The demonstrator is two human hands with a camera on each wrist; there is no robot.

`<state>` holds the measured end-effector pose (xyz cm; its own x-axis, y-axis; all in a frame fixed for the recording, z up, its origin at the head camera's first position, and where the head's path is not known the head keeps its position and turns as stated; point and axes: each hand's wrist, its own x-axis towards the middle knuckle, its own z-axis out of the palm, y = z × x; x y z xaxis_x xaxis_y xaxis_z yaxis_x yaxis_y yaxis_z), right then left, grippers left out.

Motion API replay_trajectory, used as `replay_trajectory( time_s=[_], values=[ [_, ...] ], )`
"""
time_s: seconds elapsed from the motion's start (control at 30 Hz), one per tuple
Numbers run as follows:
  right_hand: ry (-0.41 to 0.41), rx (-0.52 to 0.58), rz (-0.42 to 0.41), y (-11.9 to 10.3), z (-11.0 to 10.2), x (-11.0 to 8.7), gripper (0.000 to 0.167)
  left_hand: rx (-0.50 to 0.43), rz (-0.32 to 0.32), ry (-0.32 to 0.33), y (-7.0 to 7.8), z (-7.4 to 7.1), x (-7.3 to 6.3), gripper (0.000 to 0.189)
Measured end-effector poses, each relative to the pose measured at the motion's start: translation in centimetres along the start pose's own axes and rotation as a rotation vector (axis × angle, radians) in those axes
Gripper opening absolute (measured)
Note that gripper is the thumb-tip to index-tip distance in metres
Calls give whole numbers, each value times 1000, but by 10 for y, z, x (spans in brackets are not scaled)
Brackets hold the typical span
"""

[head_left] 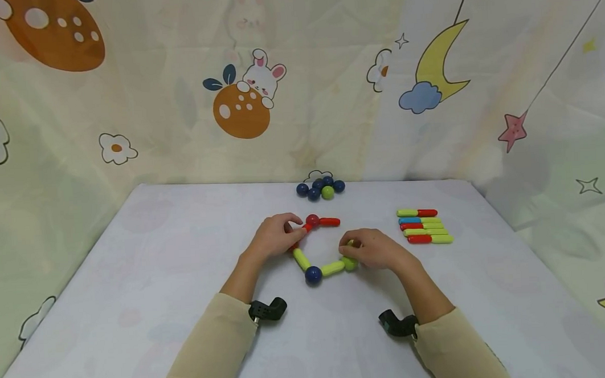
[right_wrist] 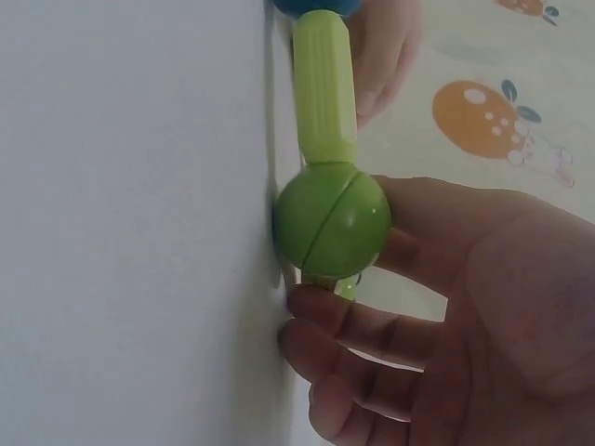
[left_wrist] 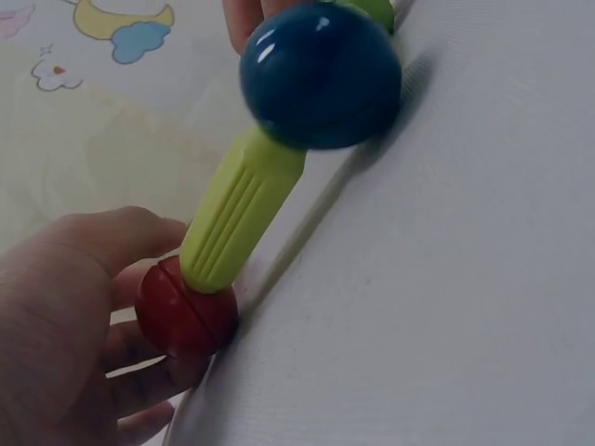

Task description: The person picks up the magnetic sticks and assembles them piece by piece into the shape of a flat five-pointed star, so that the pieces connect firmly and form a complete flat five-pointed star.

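Observation:
On the table lies a bent chain of toy rods and balls. My left hand (head_left: 274,236) pinches a short red rod (head_left: 308,227) beside the upper red ball (head_left: 312,219); another red rod (head_left: 331,222) sticks out rightward from that ball. In the left wrist view, a lower red ball (left_wrist: 186,316) lies within the fingers' curve. A yellow-green rod (head_left: 301,260) joins it to a dark blue ball (head_left: 314,276), and a second yellow-green rod (head_left: 333,268) runs on to a green ball (right_wrist: 333,221). There my right hand (head_left: 372,247) pinches a yellow-green rod, mostly hidden behind the fingers.
Several dark blue balls (head_left: 313,194) and one green ball (head_left: 328,193) cluster near the table's back edge. To the right, several two-coloured rods (head_left: 425,232) lie side by side. A printed cloth (head_left: 328,96) hangs behind the white table (head_left: 181,229).

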<state>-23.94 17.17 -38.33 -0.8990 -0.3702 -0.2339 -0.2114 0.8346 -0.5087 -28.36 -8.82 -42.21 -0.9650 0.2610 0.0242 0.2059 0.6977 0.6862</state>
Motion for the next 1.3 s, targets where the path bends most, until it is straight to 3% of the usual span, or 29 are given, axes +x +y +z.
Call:
replay_trajectory(
  time_s=[0.2, 0.33, 0.47, 0.67, 0.87, 1.03, 1.3],
  values=[
    [35, 2, -38, 4, 1, 3, 25, 50, -23, -22, 2, 0, 0, 29],
    [54, -3, -37, 4, 1, 5, 26, 59, -49, 57, 5, 2, 2, 32],
    [69, -11, -38, 2, 2, 6, 27, 30, -31, 106, 6, 8, 7, 48],
    [91, -15, -33, -2, 5, 9, 26, 4, 13, 85, 8, 13, 12, 45],
    [106, -18, -53, -4, 6, 14, 24, 5, -46, 108, 18, 13, 14, 37],
    [112, -17, -44, -5, 5, 14, 24, -26, -75, 94, 16, 12, 17, 35],
    [119, -9, -45, 0, 6, 15, 25, -57, -22, 24, 9, 9, 17, 32]
  ],
)
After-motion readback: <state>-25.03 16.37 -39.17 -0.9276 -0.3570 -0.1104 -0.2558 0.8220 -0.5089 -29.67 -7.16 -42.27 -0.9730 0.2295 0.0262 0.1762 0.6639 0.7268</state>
